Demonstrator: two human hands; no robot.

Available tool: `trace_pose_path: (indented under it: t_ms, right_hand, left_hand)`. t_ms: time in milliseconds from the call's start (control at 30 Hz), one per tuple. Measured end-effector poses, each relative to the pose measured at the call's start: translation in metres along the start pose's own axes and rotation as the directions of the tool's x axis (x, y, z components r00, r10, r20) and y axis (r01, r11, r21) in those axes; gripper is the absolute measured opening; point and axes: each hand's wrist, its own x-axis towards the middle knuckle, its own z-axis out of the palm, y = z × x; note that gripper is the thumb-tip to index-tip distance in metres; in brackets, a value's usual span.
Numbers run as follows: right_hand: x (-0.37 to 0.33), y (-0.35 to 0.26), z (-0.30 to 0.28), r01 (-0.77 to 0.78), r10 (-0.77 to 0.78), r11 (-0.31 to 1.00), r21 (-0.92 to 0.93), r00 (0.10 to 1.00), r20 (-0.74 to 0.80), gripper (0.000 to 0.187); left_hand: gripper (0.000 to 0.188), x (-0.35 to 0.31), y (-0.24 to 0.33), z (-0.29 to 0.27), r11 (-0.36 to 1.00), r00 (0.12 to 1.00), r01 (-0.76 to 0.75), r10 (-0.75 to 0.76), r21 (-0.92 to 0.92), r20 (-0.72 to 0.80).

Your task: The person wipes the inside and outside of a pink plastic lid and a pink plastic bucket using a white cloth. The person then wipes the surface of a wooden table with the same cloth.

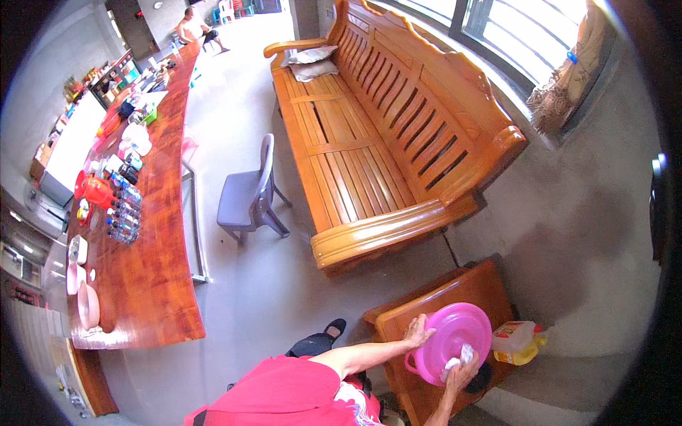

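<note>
A pink plastic basin [444,334] is over a small brown wooden table [405,312] at the lower right. My left hand [418,331] grips the basin's left rim, near a loop handle that sticks out. In my right hand [462,373] is a crumpled white cloth [466,353], pressed against the basin at its near right side. A dark round object [480,379] shows partly beside my right hand; its kind cannot be made out. Right of the basin, at the table's edge, stands a clear plastic jug [517,342] with yellow liquid.
A long wooden bench [369,170] runs beyond the table, below a window. A grey plastic chair [252,192] stands left of it. Along the left, a long glossy table [156,284] bears bottles [124,220] and bowls [88,305]. Far back, a person [193,28] sits.
</note>
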Motion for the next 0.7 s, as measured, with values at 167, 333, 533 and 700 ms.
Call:
trace_pose_path:
  t_ms: [167, 333, 533, 700]
  right_hand:
    - [-0.022, -0.047, 0.04, 0.174, -0.176, 0.968, -0.179, 0.984, 0.002, 0.054]
    - [-0.005, -0.036, 0.035, 0.25, -0.246, 0.962, -0.114, 0.968, 0.049, 0.055]
    - [-0.004, -0.058, 0.025, 0.212, -0.205, 0.974, -0.085, 0.975, 0.085, 0.048]
    - [0.003, -0.044, 0.032, 0.246, -0.245, 0.964, -0.1, 0.969, 0.021, 0.049]
  left_hand:
    - [0.046, -0.029, -0.017, -0.044, 0.965, 0.999, 0.023, -0.011, 0.26, -0.047]
    - [0.049, -0.028, -0.014, -0.043, 0.957, 0.989, -0.082, 0.112, 0.277, -0.095]
    - [0.051, -0.028, -0.013, -0.045, 0.929, 0.984, -0.003, 0.07, 0.371, -0.166]
    - [0.044, -0.036, 0.003, -0.049, 0.932, 0.972, -0.08, 0.152, 0.353, -0.182]
